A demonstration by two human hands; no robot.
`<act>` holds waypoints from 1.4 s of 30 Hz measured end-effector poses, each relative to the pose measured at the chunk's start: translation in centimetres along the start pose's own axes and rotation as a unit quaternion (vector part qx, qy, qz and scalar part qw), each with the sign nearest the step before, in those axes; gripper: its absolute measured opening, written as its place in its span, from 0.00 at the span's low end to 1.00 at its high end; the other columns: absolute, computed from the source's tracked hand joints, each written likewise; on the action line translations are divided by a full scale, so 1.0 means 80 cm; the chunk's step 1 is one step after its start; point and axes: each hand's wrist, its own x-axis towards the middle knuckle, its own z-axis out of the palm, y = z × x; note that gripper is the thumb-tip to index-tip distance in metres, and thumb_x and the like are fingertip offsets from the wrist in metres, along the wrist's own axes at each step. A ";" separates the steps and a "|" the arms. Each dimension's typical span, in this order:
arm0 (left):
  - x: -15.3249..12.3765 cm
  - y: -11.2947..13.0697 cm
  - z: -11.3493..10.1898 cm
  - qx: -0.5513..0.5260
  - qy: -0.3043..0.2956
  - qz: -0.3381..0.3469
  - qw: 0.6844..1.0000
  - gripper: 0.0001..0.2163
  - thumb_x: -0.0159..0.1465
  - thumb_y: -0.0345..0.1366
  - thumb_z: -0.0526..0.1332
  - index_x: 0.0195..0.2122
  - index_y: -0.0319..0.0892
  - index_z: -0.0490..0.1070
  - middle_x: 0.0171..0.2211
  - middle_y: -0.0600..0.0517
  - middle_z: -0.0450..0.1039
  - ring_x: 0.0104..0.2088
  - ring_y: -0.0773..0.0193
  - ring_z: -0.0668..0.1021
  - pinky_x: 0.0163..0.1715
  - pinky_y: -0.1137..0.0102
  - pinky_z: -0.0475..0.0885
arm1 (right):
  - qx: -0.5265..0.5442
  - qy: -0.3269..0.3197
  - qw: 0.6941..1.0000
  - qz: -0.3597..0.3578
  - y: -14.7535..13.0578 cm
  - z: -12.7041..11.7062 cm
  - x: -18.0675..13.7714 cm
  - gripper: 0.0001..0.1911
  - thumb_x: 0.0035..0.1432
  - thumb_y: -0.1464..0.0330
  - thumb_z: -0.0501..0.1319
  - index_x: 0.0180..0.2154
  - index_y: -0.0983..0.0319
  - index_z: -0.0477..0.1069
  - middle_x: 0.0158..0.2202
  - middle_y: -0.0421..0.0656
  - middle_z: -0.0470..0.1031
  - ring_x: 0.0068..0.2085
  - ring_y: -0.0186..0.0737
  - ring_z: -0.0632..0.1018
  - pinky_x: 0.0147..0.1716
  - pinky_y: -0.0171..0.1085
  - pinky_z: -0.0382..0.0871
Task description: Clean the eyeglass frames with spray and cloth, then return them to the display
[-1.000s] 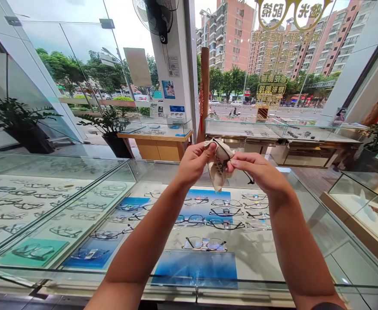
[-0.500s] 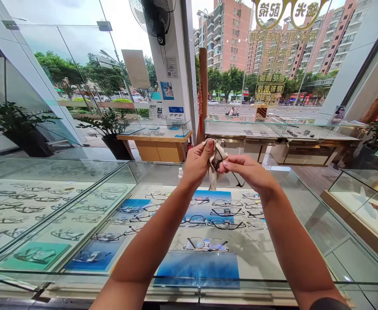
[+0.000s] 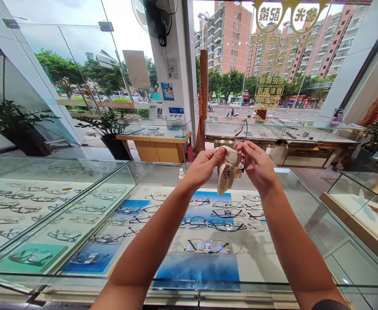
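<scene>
My left hand [image 3: 205, 167] pinches a cream cleaning cloth [image 3: 227, 172] with dark print and a jagged edge, its lower part hanging down. My right hand [image 3: 256, 163] grips a pair of dark-framed eyeglasses [image 3: 246, 129] at the middle. One rim of the glasses stands up above my right fingers; the other is partly covered by the cloth. Both hands are close together above the far part of a glass display case [image 3: 263, 265]. Under its glass top lie several rows of eyeglasses, among them a pair with bluish lenses [image 3: 207, 246].
A small white spray bottle [image 3: 181, 174] stands past my left forearm. Another glass case [image 3: 366, 202] is at the right, and low showcases [image 3: 240, 129] line the window. Potted plants [image 3: 109, 129] stand at the left, a fan [image 3: 153, 19] hangs on the pillar.
The glasses have been turned so one rim now points upward. The cloth has swung open to show its print, and both hands have shifted slightly right.
</scene>
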 end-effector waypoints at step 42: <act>-0.012 0.006 0.026 0.041 0.057 0.053 0.996 0.25 0.69 0.60 0.65 0.33 0.40 0.73 0.26 0.55 0.66 0.26 0.68 0.65 0.27 0.70 0.61 | -0.044 -0.004 0.998 -0.036 0.009 0.050 -0.023 0.19 0.66 0.48 0.62 0.45 0.54 0.81 0.50 0.47 0.83 0.57 0.50 0.79 0.55 0.47 0.75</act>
